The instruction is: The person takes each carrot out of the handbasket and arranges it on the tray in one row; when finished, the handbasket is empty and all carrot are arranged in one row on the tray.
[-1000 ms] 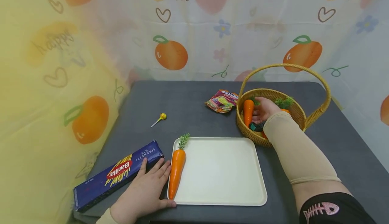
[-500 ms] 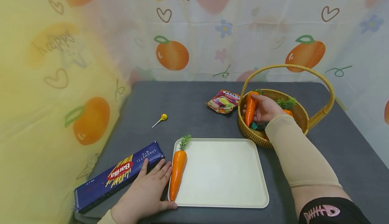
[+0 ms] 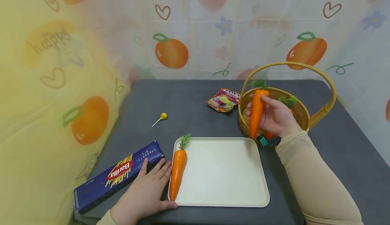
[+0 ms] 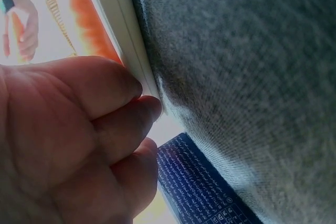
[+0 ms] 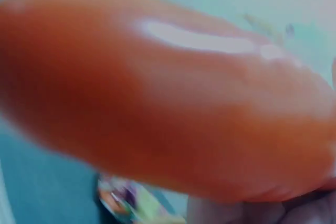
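My right hand grips an orange carrot with a green leafy top, held upright over the front left of the wicker basket. In the right wrist view this carrot fills most of the picture, with fingertips along its lower edge. Another carrot lies lengthwise along the left side of the cream tray. My left hand rests with spread fingers at the tray's left edge. In the left wrist view its fingertips touch the tray's rim.
A blue Barilla spaghetti box lies left of the tray, close to my left fingers. Behind it is a yellow lollipop. A shiny candy bag lies against the basket's left side. More carrot greens show inside the basket, under its tall handle.
My right hand has taken hold of the carrot in the basket and raised it up and toward me. The left hand stays in place at the tray.
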{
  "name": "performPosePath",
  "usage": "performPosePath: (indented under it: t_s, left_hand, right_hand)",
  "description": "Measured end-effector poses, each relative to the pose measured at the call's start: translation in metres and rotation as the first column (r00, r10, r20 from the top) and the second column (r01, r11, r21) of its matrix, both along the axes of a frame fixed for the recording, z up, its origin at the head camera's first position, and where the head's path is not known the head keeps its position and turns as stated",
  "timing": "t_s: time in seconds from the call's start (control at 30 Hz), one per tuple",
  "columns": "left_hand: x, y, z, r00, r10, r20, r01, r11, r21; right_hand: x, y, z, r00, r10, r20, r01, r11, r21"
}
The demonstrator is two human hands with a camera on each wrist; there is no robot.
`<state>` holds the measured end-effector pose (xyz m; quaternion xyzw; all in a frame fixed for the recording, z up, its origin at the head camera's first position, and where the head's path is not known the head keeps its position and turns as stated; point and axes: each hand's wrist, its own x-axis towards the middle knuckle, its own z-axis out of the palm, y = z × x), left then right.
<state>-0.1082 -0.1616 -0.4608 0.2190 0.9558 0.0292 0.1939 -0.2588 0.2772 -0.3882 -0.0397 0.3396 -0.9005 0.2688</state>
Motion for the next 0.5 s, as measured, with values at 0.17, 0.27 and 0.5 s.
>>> performPosePath:
  t_s: [0.17, 0.27, 0.5]
  left_hand:
    - [-0.001, 0.0, 0.0, 1.0, 0.005, 0.006, -0.005, 1.0, -0.001]
    - [-0.001, 0.0, 0.0, 1.0, 0.007, 0.01, -0.007, 1.0, 0.001]
    - [0.0, 0.001, 0.001, 1.0, 0.01, 0.02, -0.01, 1.0, -0.001]
  right_hand:
    - [0.03, -0.031, -0.013, 1.0, -0.02, 0.008, 0.02, 0.999, 0.031]
    - [0.044, -0.056, -0.028, 0.999, -0.032, 0.036, 0.028, 0.993, 0.115]
    - [0.067, -0.105, -0.058, 0.993, 0.061, 0.101, -0.083, 0.97, 0.23]
